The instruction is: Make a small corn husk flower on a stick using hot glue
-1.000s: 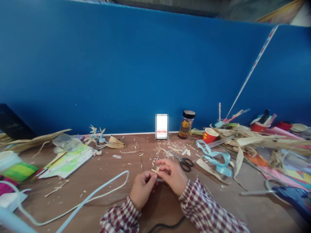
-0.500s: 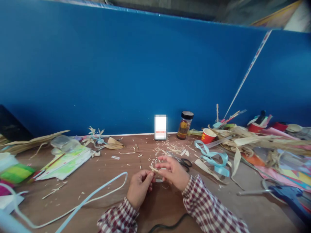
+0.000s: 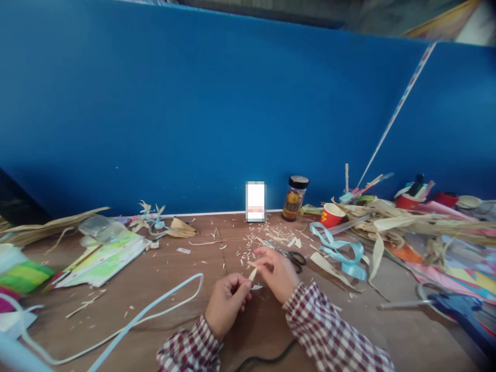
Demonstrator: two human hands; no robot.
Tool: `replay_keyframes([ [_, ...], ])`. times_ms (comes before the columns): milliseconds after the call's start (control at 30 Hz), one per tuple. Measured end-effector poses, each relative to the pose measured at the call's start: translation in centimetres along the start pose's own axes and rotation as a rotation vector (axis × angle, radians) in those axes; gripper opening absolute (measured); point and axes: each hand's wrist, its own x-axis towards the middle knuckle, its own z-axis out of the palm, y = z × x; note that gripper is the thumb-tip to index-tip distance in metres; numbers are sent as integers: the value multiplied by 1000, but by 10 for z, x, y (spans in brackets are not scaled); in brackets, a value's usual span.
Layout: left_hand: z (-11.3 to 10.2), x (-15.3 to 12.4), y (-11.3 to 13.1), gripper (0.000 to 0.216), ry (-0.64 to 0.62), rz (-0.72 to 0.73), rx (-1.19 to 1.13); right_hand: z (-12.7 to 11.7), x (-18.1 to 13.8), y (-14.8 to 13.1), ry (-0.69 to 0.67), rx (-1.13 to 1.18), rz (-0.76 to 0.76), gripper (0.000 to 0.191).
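Observation:
My left hand [image 3: 227,302] and my right hand [image 3: 279,274] meet just above the brown table [image 3: 186,305], both in checked red-and-white sleeves. Between their pinched fingertips sits a small pale strip of dried husk [image 3: 252,273]. The left fingers are curled round its lower end, and the right thumb and forefinger pinch its upper end. Black scissors [image 3: 293,257] lie right behind my right hand amid a scatter of husk scraps [image 3: 267,238].
A light blue ribbon [image 3: 341,251], a red paper cup [image 3: 332,215], a dark-lidded jar [image 3: 296,198] and piled dried husks [image 3: 406,225] fill the right. Coloured paper [image 3: 103,258] and a pale blue cord [image 3: 155,307] lie left. A blue glue gun [image 3: 455,306] lies at right.
The husk piece has turned from lying across to standing more upright between my fingertips. Both hands stay in nearly the same place.

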Motion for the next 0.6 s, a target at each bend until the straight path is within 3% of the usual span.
replay_keyframes([
  [100, -1, 1, 0, 28, 71, 43, 48, -13, 9, 9, 131, -11, 54, 25],
  [200, -6, 1, 0, 24, 226, 194, 239, -15, 10, 8, -26, 195, 154, 25],
  [300, -11, 1, 1, 21, 292, 351, 361, -5, 4, -1, -190, 425, 296, 24],
  [433, -13, 2, -2, 21, 275, 437, 455, 7, -2, -10, -206, 581, 370, 27],
  [600, -16, 3, -6, 24, 291, 524, 715, 8, -3, -8, -233, 547, 324, 32],
])
